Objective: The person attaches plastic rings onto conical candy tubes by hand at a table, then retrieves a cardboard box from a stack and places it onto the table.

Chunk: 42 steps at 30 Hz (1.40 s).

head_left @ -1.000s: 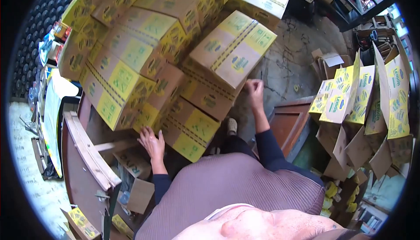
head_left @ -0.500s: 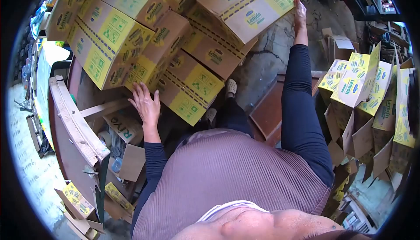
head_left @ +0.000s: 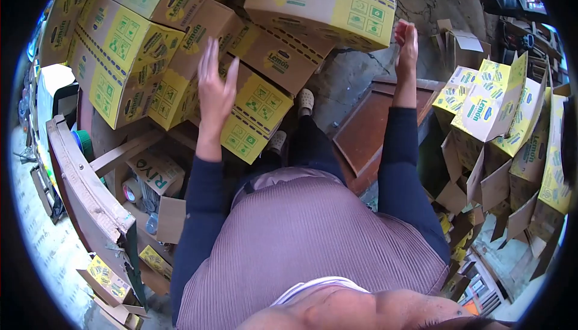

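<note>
A large yellow and brown Lemon carton (head_left: 322, 5) rests tilted on top of other cartons at the top centre. Just off its lower right corner is my right hand (head_left: 406, 44), with its fingers loosely raised and nothing in it. My left hand (head_left: 217, 89) is held up with thumb and fingers apart, holding nothing. Behind it stand a brown-sided carton (head_left: 205, 26) and a lower yellow-topped carton (head_left: 256, 110). More stacked cartons (head_left: 111, 47) fill the upper left.
Opened, partly folded Lemon cartons (head_left: 481, 107) are piled at the right. A wooden-edged table (head_left: 90, 179) stands at the left, with a RIYO box (head_left: 158, 173) beside it. A reddish-brown panel (head_left: 379, 128) lies on the floor near my feet.
The top carton has turned, its right end now lower and nearer. My right hand has come off its corner and lowered; my left hand has lifted away from the cartons.
</note>
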Motion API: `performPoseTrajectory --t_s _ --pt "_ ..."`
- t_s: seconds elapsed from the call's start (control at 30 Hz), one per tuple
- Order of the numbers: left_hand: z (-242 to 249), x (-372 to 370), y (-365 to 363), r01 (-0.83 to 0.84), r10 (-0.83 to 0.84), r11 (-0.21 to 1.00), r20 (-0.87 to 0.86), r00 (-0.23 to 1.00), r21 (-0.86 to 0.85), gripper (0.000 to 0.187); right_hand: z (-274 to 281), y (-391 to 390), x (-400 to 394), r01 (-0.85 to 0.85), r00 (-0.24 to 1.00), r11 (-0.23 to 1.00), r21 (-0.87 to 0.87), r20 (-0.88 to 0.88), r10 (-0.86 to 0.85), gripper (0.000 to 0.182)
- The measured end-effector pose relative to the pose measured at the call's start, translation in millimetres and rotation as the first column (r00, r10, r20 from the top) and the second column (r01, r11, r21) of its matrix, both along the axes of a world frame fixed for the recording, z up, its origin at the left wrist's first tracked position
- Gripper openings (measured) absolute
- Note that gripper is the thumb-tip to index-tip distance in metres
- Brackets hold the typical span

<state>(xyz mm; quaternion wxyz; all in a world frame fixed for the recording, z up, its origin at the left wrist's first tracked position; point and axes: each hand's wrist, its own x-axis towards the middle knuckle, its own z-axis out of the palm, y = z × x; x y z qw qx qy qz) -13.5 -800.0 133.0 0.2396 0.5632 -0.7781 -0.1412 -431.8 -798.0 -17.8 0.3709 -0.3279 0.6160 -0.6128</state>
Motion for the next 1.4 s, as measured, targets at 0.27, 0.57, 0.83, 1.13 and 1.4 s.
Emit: performPoseTrajectory --t_s 0.27,0.57,0.83,1.13,1.4 --pt "-100.0 -34.2 -125.7 0.301 -0.097 0.887 0.496 0.863 -0.349 0.056 -24.5 -72.6 10.2 -0.131 0.744 0.982 -0.134 0.642 0.186 0.071" --pt "-56.3 -67.6 -108.5 -0.185 0.191 0.979 -0.062 0.980 0.086 0.063 -29.1 -58.5 15.4 -0.121 0.706 0.969 -0.216 0.668 0.237 0.064" --pt "-14.5 -43.3 8.5 -0.289 0.293 0.923 0.025 0.956 0.253 0.055 13.7 19.9 52.3 -0.204 0.661 0.979 -0.013 0.736 0.148 0.066" --pt "-62.3 47.9 -16.7 -0.189 0.401 0.728 -0.186 0.897 0.659 0.057 -6.6 88.1 92.9 -0.163 0.606 0.983 -0.080 0.779 0.163 0.075" --pt "-62.2 14.7 -32.8 0.357 0.373 0.553 -0.607 0.702 0.753 0.071 29.8 125.9 117.7 -0.139 0.600 0.983 -0.121 0.779 0.180 0.076"
